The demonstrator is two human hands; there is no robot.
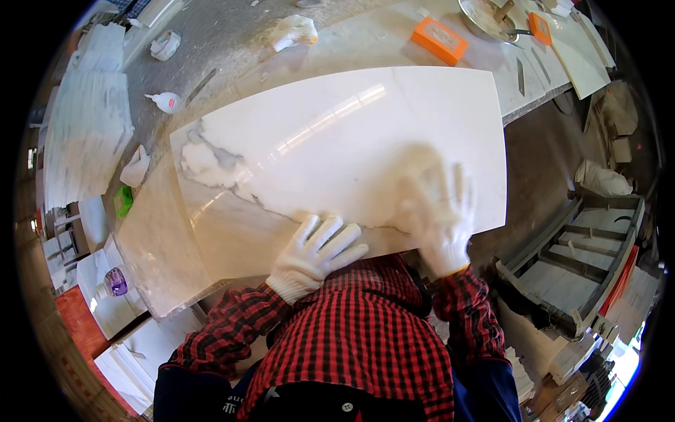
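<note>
A large glossy white marble tile (337, 133) with grey veins lies flat on a stone workbench (151, 243). My left hand (318, 252), in a white knit glove, rests flat with fingers spread on the tile's near edge. My right hand (436, 211), also gloved, presses on the tile's near right part and looks blurred; a pale cloth or pad seems to be under it, but I cannot tell for sure. My red and black checked sleeves come in from the bottom.
An orange block (440, 39) and a metal pan (485, 17) lie at the far end of the bench. A white squeeze bottle (166, 103), crumpled rags (295, 32) and a green object (124, 200) are at the left. Stacked tiles (84, 126) stand further left; a rack (576, 274) is at the right.
</note>
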